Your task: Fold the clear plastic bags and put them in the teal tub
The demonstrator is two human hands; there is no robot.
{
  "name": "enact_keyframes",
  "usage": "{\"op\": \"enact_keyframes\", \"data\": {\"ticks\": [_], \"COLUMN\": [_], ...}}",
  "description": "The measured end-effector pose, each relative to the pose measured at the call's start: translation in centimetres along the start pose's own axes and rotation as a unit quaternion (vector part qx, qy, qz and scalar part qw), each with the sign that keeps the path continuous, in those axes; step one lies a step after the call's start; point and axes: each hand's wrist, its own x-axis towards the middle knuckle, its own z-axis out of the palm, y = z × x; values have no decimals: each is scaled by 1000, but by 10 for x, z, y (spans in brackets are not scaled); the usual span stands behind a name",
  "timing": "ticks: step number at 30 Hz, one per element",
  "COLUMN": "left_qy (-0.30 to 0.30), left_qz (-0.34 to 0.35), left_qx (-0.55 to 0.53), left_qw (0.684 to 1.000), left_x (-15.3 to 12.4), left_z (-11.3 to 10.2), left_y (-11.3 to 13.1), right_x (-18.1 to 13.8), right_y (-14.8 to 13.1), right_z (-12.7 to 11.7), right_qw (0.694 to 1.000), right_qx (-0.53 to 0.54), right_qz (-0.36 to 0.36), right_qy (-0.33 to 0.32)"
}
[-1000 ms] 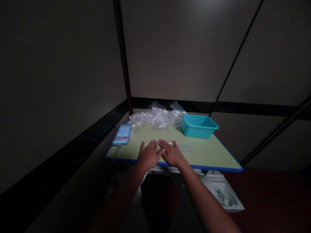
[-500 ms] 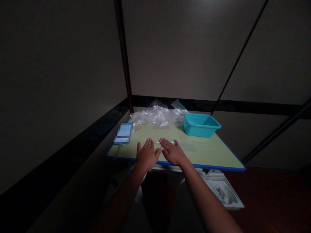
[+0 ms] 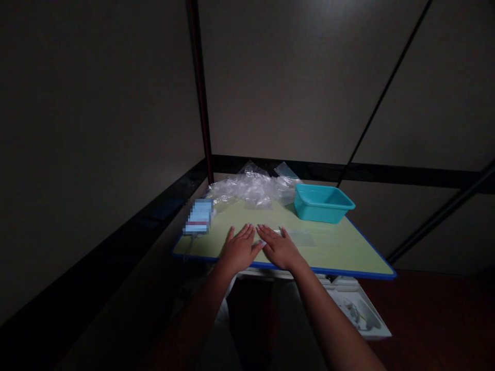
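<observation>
While both palms face down, the left hand (image 3: pixel 238 251) and the right hand (image 3: pixel 282 250) lie side by side near the front edge of the table (image 3: pixel 348 252), their fingertips angled in toward each other. On each hand the long fingers are straight and fairly close together, with the little finger standing out from the rest; neither hand is clamped on anything. The thumbs meet or nearly meet between the palms; which one is on top cannot be told. Just right of the right fingers a clear sheet (image 3: pixel 303 238) lies flat on the table, its left end at that hand; how far it goes beneath the fingers is hidden. Well beyond the fingertips of both hands, crumpled clear plastic (image 3: pixel 253 189) spreads along the table's far side. Forward and right of the right fingers stands a teal tub (image 3: pixel 320 210), upright, past the sheet. Left of the left fingers and a little forward is a phone (image 3: pixel 199 216), its screen pixelated, with a cable (image 3: pixel 188 247) running from its near end. Lower than the fingers and off to the right, a white tray (image 3: pixel 381 330) sits below the table.
</observation>
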Motion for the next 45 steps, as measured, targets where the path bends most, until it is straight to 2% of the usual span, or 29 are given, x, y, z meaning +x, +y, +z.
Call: {"op": "enact_keyframes", "data": {"ticks": [11, 17, 28, 31, 34, 36, 39, 42, 45], "left_qy": [4, -2, -10, -15, -12, -8, 0, -1, -16], "left_qz": [-51, -53, -41, -42, -38, -34, -18, -2, 7], "left_qx": [12, 19, 24, 28, 34, 34, 34, 29, 17], "left_qw": [999, 998, 999, 999, 999, 999, 999, 1000, 1000], "left_x": [-2, -2, -2, -2, -3, -3, -4, -4, -5], "left_z": [6, 6, 9, 8, 9, 9, 8, 7, 5], "left_y": [0, -1, -4, -4, -5, -5, -5, -5, -7], "right_x": [-2, -2, -2, -11, -26, -35, -40, -33, -24], "right_y": [0, -1, 5, 19, 47, 68, 94, 104, 103], "right_z": [0, 2, 3, 0, -7, -13, -21, -25, -22], "right_qw": [1000, 996, 996, 992, 968, 945, 922, 922, 922], "right_qx": [-11, -34, -27, -23, -23, -25, -23, -14, -19], "right_qz": [-11, 76, 82, 113, 210, 285, 352, 359, 357], "right_qy": [10, 38, 7, 55, 133, 159, 160, 142, 146]}}
